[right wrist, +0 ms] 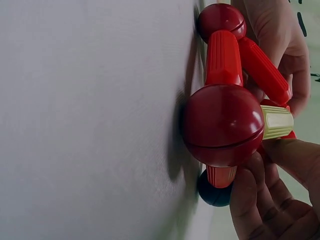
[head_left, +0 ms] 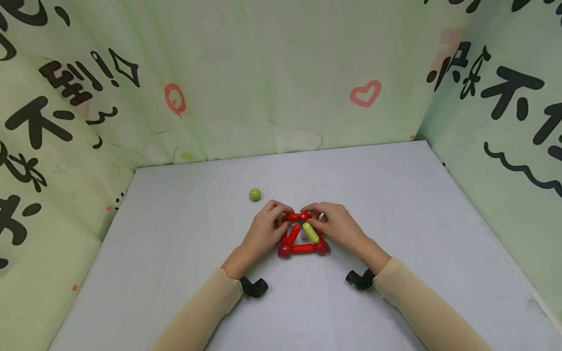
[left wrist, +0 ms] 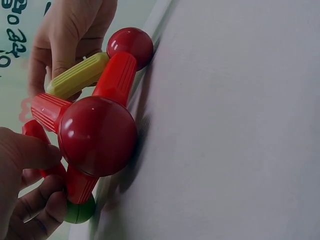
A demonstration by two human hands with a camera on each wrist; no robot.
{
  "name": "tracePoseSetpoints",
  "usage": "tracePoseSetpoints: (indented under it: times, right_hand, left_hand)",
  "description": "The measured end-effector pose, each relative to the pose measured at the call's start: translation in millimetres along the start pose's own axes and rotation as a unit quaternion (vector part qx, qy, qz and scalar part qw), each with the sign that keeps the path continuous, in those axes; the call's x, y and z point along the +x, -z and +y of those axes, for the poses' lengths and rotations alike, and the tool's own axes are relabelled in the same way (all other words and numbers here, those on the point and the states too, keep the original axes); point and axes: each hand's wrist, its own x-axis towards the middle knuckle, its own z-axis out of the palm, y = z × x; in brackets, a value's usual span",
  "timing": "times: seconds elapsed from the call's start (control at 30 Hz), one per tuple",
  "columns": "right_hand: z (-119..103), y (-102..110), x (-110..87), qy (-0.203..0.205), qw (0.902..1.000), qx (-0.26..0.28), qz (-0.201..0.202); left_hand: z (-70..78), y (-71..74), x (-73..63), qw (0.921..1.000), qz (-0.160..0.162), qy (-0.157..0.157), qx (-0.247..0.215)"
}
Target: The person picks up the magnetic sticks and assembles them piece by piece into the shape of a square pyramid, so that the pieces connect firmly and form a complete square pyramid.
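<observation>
A toy frame of balls and rods rests on the white table. Two red balls [head_left: 285, 251] [head_left: 322, 247] form its near corners, joined by a red rod [head_left: 303, 248]. A slanted red rod [head_left: 293, 235] rises from the left ball, a yellow-green rod [head_left: 311, 233] from the right. My left hand [head_left: 266, 228] pinches red rod material [left wrist: 35, 131] at the far side; my right hand [head_left: 337, 223] pinches the other end. I cannot tell whether this is one rod or two. A green ball [left wrist: 80, 210] and a dark blue ball [right wrist: 215, 190] show beyond the side rods.
A lime green ball [head_left: 255, 194] lies apart on the table [head_left: 184, 234], behind and left of my left hand. Printed curtains [head_left: 272, 78] hang along the back and both sides. Black wrist devices [head_left: 254, 287] [head_left: 360, 280] sit beneath both forearms.
</observation>
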Motion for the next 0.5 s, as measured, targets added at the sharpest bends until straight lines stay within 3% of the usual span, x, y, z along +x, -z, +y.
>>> tracePoseSetpoints:
  times: [0.33, 0.5]
  right_hand:
    - [0.0, -0.7, -1.4, -0.002, 0.9999, 0.006, -0.016]
    - [2.4, 0.1, -8.0, -0.027, 0.9984, 0.046, -0.020]
  left_hand:
    - [1.6, -1.4, -0.5, 0.9999, -0.009, -0.005, 0.002]
    - [-1.2, -1.6, -1.5, 0.9999, -0.013, -0.005, -0.008]
